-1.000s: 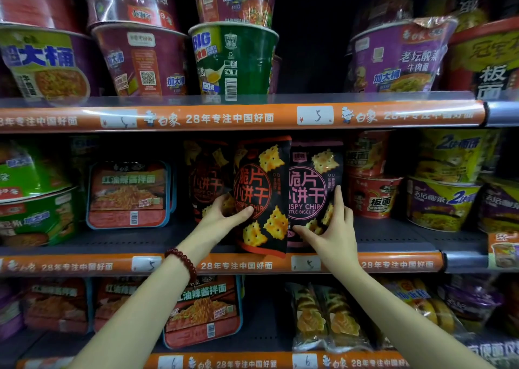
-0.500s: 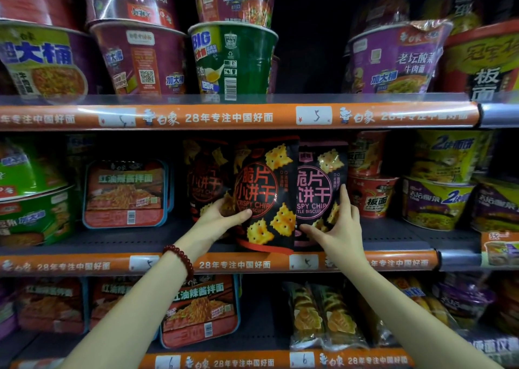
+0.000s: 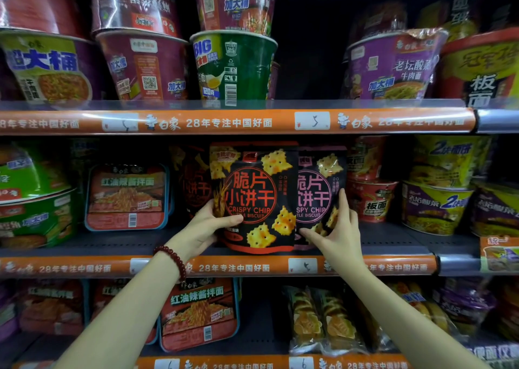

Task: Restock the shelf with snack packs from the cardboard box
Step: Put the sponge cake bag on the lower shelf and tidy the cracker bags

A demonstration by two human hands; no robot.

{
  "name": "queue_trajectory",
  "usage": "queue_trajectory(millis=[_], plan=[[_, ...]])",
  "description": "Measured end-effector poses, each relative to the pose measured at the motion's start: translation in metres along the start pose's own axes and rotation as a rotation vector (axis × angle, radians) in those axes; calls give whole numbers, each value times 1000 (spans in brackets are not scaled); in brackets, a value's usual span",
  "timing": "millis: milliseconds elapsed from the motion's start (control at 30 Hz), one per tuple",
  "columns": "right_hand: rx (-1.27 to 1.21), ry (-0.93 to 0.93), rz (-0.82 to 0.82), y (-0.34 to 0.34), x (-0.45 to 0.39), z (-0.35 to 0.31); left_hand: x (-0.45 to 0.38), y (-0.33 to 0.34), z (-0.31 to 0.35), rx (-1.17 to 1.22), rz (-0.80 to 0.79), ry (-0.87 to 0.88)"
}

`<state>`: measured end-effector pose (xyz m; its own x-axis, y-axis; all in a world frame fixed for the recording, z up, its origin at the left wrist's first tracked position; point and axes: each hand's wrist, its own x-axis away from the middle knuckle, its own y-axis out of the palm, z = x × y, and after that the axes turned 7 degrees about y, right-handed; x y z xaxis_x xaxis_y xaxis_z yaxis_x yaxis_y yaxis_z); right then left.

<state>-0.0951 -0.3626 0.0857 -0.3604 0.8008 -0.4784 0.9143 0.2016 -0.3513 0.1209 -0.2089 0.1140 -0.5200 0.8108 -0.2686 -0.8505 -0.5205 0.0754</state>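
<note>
Since the earlier frames the red-printed snack pack [image 3: 254, 197] has turned to face squarely forward and now covers more of the pink-printed snack pack [image 3: 320, 197] beside it, while both hands have kept their places on the packs. Both packs stand upright at the front edge of the middle shelf [image 3: 393, 242], the red one overlapping the pink one's left side so that only part of its lettering shows. A third dark pack [image 3: 193, 183] stands behind and to the left, mostly hidden and too dim to read.

The left hand [image 3: 203, 229], with a bead bracelet [image 3: 171, 259] at the wrist, grips the red pack's left edge: the thumb lies across the front and the fingers are out of sight behind it. The right hand [image 3: 338, 232] holds the pink pack at its lower right, with the thumb stretched low across the front and a finger laid up along the pack's right side; whether other fingers reach behind cannot be told.

Noodle trays [image 3: 127, 197] sit further left on the same shelf and noodle bowls [image 3: 373, 197] further right. No cardboard box is in view.
</note>
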Motion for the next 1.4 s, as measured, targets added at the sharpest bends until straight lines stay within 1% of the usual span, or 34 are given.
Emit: queue_trajectory(millis=[233,433,600,800,1000,1133,1233,1400], plan=[[19,0,9,-1,0,0,-2,1,1,47,-102,12],[21,5,22,1,0,0,1,-7,4,34,-165,4],[34,-1,26,2,1,-2,10,-24,12,46,-101,56],[52,4,31,3,3,-2,28,-70,27,6,-29,99],[58,15,40,5,3,-4,34,-107,27,-53,154,167],[50,21,34,5,4,-7,27,-101,15,-122,264,169],[47,27,24,5,2,-8,20,-91,8,-132,232,122],[45,12,-1,10,3,-10,13,-87,7,-214,146,26]])
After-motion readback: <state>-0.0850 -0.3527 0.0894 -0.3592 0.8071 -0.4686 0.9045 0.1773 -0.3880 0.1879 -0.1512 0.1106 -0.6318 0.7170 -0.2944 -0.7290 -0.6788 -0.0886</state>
